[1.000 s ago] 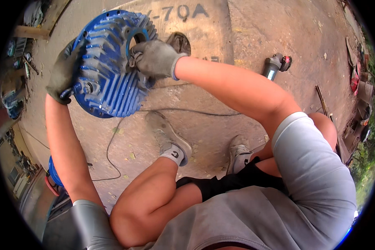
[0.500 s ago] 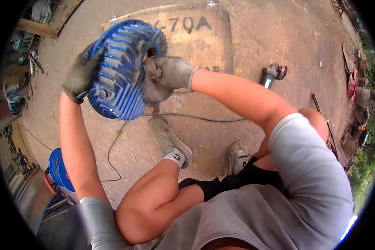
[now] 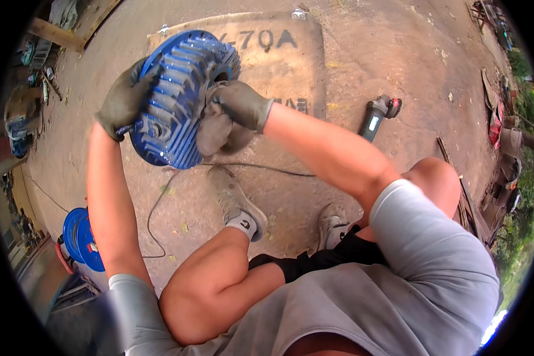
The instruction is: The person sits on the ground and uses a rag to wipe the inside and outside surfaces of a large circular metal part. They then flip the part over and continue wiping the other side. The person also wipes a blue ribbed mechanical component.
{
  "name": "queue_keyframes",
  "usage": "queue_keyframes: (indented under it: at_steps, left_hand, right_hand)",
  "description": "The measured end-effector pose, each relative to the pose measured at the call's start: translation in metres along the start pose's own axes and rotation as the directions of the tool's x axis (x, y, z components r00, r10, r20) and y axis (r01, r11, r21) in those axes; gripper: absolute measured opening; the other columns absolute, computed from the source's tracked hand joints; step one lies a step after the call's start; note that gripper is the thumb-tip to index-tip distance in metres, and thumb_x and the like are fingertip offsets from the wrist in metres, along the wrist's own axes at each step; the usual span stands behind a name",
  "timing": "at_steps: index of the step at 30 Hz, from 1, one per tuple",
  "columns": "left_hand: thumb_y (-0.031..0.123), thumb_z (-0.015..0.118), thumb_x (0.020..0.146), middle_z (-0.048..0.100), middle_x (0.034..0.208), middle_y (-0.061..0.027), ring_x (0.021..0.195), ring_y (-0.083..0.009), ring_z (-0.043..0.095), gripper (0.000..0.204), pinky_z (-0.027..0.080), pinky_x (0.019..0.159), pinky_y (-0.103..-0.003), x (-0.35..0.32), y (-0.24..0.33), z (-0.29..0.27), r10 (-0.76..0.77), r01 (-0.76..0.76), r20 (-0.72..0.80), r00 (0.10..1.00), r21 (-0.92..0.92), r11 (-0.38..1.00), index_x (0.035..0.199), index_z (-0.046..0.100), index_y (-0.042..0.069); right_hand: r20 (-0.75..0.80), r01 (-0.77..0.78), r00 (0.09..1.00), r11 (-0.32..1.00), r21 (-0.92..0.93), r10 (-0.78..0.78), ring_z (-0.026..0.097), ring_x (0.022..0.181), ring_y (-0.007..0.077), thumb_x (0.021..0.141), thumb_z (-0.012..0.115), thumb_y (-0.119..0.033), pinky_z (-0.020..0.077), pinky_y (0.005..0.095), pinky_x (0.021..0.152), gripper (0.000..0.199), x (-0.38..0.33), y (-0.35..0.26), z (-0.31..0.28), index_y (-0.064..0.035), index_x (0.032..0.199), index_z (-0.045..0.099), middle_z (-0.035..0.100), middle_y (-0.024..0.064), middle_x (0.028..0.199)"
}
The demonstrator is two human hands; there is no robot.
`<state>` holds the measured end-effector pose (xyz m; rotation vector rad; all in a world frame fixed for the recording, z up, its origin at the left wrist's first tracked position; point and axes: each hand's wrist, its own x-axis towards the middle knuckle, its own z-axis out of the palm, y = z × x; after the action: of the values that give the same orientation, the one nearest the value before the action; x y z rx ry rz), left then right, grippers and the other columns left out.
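Note:
A round blue metal housing with cooling fins [image 3: 175, 110] is tilted up on its edge over the front of the wooden board. My gloved left hand [image 3: 123, 102] grips its flanged rim on the left side, fingers curled over the edge. On the other side my gloved right hand [image 3: 244, 107] is closed round a grey-brown rag [image 3: 215, 132], pressing it against the housing beside the round center opening. The rag bunches below the fingers and covers part of the fins. Whether the housing's lower edge rests on anything is hard to see.
The stencilled wooden board [image 3: 299, 71] lies on the dirty floor. An angle grinder [image 3: 372, 117] lies to its right. A dark cable [image 3: 261, 167] runs across the floor before my feet. A blue reel [image 3: 79, 237] stands at the left, with timber [image 3: 56, 34] at the far left.
My right hand has turned and shifted slightly with the rag, which now hangs lower on the housing's face. The left hand keeps its grip. The whole view has shifted a little.

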<state>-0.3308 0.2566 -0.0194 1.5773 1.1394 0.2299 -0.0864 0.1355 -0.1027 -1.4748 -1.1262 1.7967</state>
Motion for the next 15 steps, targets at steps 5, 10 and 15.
queue_keyframes:
  at_steps: [5,10,15]
  left_hand:
    - [0.027,0.062,0.112,0.07,0.131,-0.0066,0.114,-0.0141,0.064,0.051,0.053,0.103,-0.032,-0.003,0.002,0.006,-0.03,0.028,-0.034,0.999,-0.056,0.998,0.154,0.054,-0.001]
    - [0.024,0.06,0.112,0.069,0.133,-0.0083,0.116,-0.0153,0.064,0.05,0.052,0.106,-0.033,-0.007,0.006,0.006,-0.035,0.034,-0.047,0.998,-0.022,0.999,0.155,0.053,-0.002]
    - [0.033,0.063,0.111,0.073,0.13,-0.0131,0.112,-0.0174,0.068,0.054,0.055,0.105,-0.036,0.003,0.002,0.003,0.061,-0.062,-0.044,0.997,-0.01,0.998,0.15,0.057,-0.004]
  right_hand:
    - [-0.138,0.598,0.765,0.773,-0.213,-0.629,0.068,0.119,0.0221,0.109,0.049,-0.017,0.0537,0.0403,0.111,0.033,0.016,0.037,0.004,-0.0089,0.138,0.061,0.072,0.0081,0.125]
    - [-0.376,0.548,0.832,0.708,0.446,-0.407,0.055,0.143,0.0213,0.112,0.049,-0.043,0.0445,0.0413,0.123,0.051,0.001,0.098,0.044,-0.0102,0.152,0.052,0.058,0.0111,0.153]
    - [-0.022,0.068,0.982,0.246,0.967,-0.187,0.063,0.134,0.0267,0.105,0.058,-0.033,0.0504,0.0428,0.116,0.046,-0.012,0.125,0.013,-0.0067,0.142,0.061,0.066,0.0155,0.144]
